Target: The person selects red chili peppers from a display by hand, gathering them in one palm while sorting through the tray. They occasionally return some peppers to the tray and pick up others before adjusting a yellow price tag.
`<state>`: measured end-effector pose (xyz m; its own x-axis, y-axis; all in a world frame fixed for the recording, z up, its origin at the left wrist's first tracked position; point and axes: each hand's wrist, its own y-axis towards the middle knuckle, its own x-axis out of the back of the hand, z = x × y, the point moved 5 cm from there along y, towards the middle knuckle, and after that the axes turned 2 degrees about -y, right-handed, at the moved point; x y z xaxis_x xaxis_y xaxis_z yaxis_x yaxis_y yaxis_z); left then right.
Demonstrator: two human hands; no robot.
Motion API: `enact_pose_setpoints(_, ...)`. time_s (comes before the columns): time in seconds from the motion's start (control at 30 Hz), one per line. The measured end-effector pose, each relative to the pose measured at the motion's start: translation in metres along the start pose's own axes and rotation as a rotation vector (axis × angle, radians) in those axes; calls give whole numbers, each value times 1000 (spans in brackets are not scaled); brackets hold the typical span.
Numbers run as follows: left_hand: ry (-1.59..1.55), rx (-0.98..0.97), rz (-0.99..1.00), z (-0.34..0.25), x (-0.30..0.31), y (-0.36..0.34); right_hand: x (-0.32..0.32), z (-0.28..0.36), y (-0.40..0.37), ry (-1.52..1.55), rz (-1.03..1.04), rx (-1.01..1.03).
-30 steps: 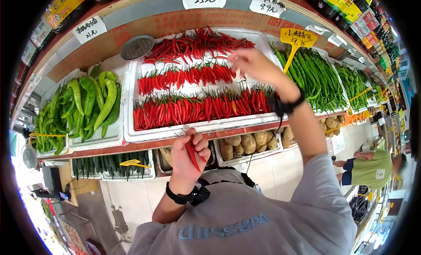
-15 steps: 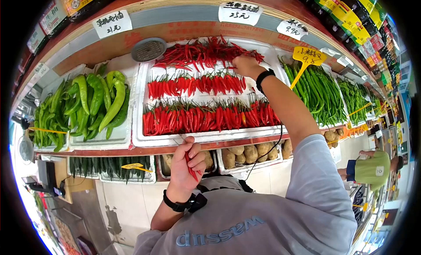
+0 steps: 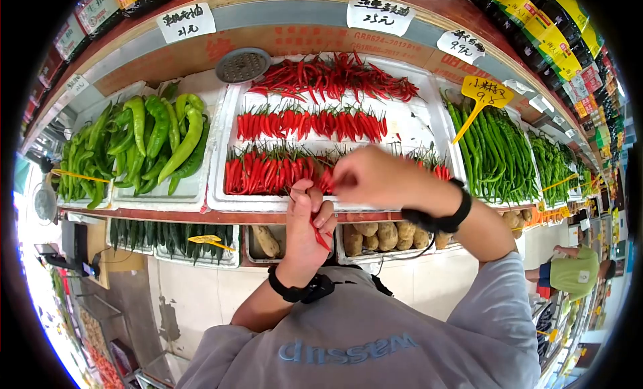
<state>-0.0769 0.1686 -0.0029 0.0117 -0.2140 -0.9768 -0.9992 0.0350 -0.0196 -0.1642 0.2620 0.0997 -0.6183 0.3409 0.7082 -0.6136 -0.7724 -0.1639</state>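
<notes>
White foam forms the big tray (image 3: 221, 196), and every place below is told from it. It carries three rows of red chillies (image 3: 315, 124), laid crosswise from its back edge to its front edge. Just in front of the tray's front rim, the left hand (image 3: 303, 245) is raised with its fingers curled tight around a red chilli (image 3: 320, 236), whose tip pokes down out of the fist. The right hand (image 3: 378, 178) hangs over the front row, just above the front rim, with its fingers drawn close together and their tips almost meeting the left thumb. Something red shows at those fingertips, but I cannot tell whether it is gripped or belongs to the row behind. Each wrist wears a black band (image 3: 442, 220). Left of the tray lie fat green peppers (image 3: 161, 138). To its right are long thin green chillies (image 3: 495, 151) with a yellow price tag (image 3: 485, 93) stuck among them. At the tray's back left corner rests a round metal strainer (image 3: 242, 65). On the shelf below the tray sit potatoes (image 3: 378, 234) and, further left, cucumbers (image 3: 171, 236). Well off to the tray's lower right stands a person in a green shirt (image 3: 575, 274).
</notes>
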Motion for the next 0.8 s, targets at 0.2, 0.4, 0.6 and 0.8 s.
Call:
enact_pose_setpoints(0.2,122,-95,-362,-22,20,-4,-32,39,24,-58,187,59)
enact_pose_setpoints(0.4,-8,-98,-449,-57,12,-15,21,-24,146,-313,-240,-4)
enact_pose_setpoints(0.6,17,88,-265,-88,18,-35,29,-101,245,-612,-269,-127)
enact_pose_setpoints(0.8,23,56,-285,-117,30,-44,13,-98,265,-753,-240,-134)
